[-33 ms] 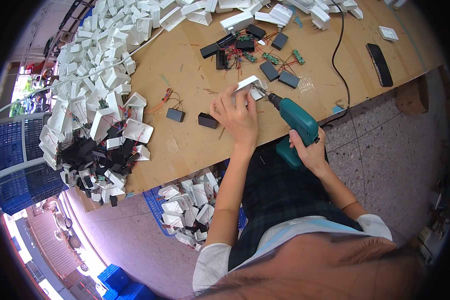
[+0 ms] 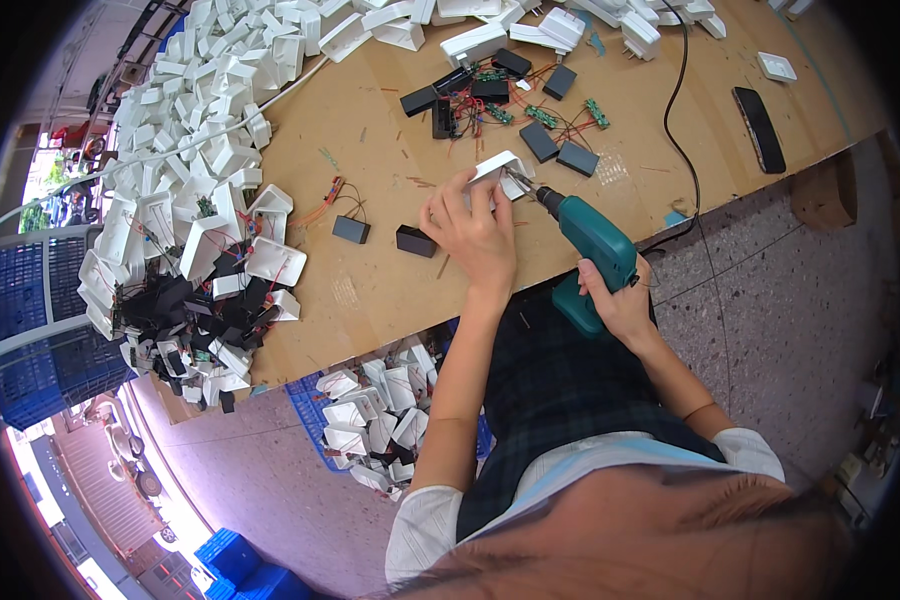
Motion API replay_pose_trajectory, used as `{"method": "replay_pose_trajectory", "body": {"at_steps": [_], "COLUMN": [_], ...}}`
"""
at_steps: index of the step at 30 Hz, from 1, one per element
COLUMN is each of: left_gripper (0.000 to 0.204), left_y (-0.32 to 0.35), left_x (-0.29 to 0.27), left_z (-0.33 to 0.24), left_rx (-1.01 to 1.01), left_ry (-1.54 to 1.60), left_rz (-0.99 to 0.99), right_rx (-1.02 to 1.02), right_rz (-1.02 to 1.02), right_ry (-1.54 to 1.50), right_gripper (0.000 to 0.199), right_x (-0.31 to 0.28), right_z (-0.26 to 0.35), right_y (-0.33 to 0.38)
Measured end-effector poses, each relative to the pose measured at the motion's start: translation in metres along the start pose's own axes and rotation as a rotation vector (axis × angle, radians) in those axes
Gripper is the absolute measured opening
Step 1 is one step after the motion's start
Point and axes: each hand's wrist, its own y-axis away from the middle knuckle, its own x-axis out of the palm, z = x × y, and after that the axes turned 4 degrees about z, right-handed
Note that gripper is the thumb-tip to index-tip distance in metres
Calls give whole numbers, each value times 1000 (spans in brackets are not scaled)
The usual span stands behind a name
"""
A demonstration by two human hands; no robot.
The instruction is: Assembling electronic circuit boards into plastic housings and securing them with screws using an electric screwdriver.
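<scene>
Nothing has visibly changed, so the work seems to stand at the same point: your left grip (image 2: 477,232) holds the white casing (image 2: 495,163) over the surface (image 2: 375,290), your right grip (image 2: 626,300) clamped around the green drill (image 2: 595,235), its tip at the casing.

I'm standing in an assembly workshop: heaped white casings (image 2: 195,115), green circuit boards (image 2: 542,117), a teal power drill (image 2: 598,232), blue crates (image 2: 65,380).
</scene>
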Motion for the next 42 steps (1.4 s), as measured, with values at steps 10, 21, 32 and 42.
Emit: {"method": "replay_pose_trajectory", "body": {"at_steps": [10,21,32,42], "left_gripper": [13,13,12,12], "left_y": [0,0,1,2], "left_x": [-1,0,4,4], "left_z": [0,-1,4,3], "left_rx": [-1,12,15,11], "left_ry": [11,10,-1,1], "left_rz": [-2,-8,-14,-15], "right_rx": [-27,-75,-99,-90], "right_rz": [-11,-25,-5,-6], "right_ry": [41,26,-48,40], "right_gripper": [16,20,24,27], "right_x": [4,8,5,2], "right_z": [1,-23,-25,-30], "right_y": [2,7,9,8]}}
